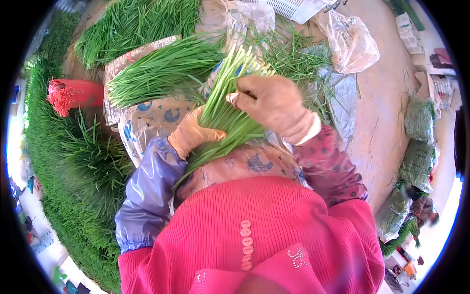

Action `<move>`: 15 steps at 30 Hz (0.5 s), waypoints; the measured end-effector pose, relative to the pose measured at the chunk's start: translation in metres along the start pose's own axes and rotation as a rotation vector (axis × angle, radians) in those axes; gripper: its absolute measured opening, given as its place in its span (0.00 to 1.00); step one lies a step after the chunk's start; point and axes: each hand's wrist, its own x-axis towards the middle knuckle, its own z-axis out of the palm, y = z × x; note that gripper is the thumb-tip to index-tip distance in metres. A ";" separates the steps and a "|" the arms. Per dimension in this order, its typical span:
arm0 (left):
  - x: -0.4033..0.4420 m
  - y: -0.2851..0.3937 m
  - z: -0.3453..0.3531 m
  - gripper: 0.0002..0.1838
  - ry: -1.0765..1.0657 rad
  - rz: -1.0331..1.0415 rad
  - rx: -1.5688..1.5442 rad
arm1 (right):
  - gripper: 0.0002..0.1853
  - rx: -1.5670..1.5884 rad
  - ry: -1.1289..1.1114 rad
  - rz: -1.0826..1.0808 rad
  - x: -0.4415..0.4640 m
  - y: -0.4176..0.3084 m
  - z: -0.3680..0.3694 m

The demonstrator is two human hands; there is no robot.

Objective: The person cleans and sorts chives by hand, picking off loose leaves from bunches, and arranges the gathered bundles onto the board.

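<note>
My left hand (191, 133), in a thin yellowish glove, is wrapped round a bunch of green chives (226, 115) over my lap. The pale stem ends point up and away from me, and the leaves trail down to the left. Over the right side of the stems is my right hand (274, 100), in a beige cloth glove, its thumb and fingers drawn together. A small pale tip shows at those fingers; whether it is a tool or a stem piece I cannot make out. A patterned apron (235, 166) lies under the bunch.
More chives lie on a board (111, 73) at the left, beside a red bundle of ties (73, 95). A large chive pile (142, 27) is behind. Loose trimmings (298, 56), a clear plastic bag (350, 41) and a white crate (293, 7) are ahead. Bagged bundles (419, 120) line the right.
</note>
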 end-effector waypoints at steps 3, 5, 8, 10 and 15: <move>-0.008 -0.005 0.002 0.35 0.092 0.045 0.004 | 0.09 0.143 0.278 -0.232 0.007 0.010 0.025; -0.011 -0.011 0.002 0.33 0.103 0.105 -0.139 | 0.12 1.037 0.151 0.161 0.002 0.005 0.001; -0.014 -0.010 0.008 0.32 0.110 0.122 -0.174 | 0.08 0.992 0.580 -0.257 0.014 0.094 -0.049; -0.016 -0.005 0.012 0.31 0.104 0.135 -0.195 | 0.06 1.234 0.905 -0.188 0.017 0.124 -0.086; -0.015 -0.010 0.013 0.29 0.129 0.149 -0.163 | 0.17 0.020 0.864 -0.011 -0.002 0.072 -0.083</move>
